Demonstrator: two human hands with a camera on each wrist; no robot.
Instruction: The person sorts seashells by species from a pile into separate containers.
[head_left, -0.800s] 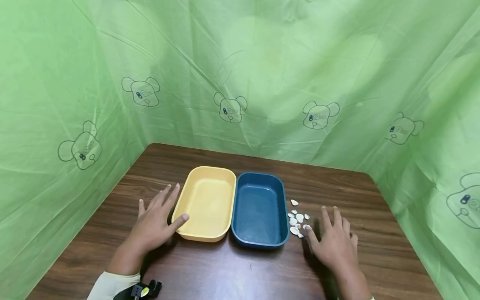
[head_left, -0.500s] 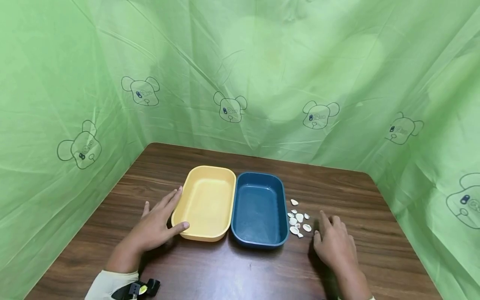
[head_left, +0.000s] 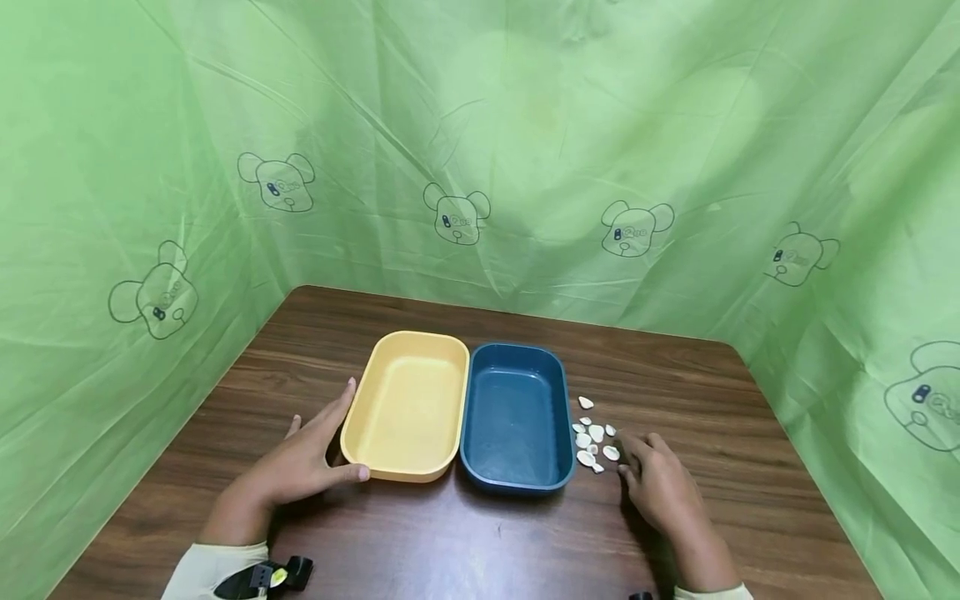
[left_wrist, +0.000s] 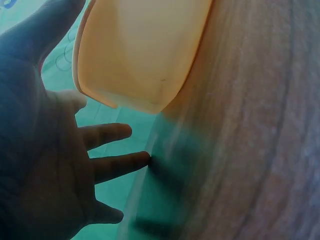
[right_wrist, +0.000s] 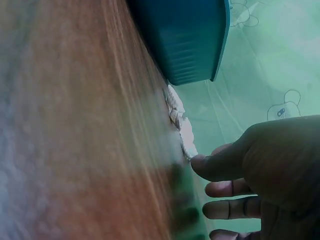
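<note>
Beside the yellow tray [head_left: 378,479] my left hand [head_left: 300,467] rests with fingers spread; its thumb is at the tray's front left corner and its fingertips are along the left side. In the left wrist view the fingers [left_wrist: 120,167] look straight, with nothing between them. My right hand [head_left: 663,487] is low over the table, just right of several small white seashells [head_left: 596,433]. The right wrist view has its thumb [right_wrist: 215,165] close to the shells [right_wrist: 186,132], with the other fingers loosely bent and holding nothing. Whether a fingertip touches a shell I cannot tell.
A dark blue tray [head_left: 517,483] stands directly right of the yellow one, between it and the shells. Both trays are on a brown wood-grain table [head_left: 465,533]. Green sheeting [head_left: 540,125] with mouse-face drawings hangs behind and at both sides.
My right hand has pulled back from the shells, then come closer to them again with its fingers more bent. The left hand has shifted slightly toward me along the yellow tray.
</note>
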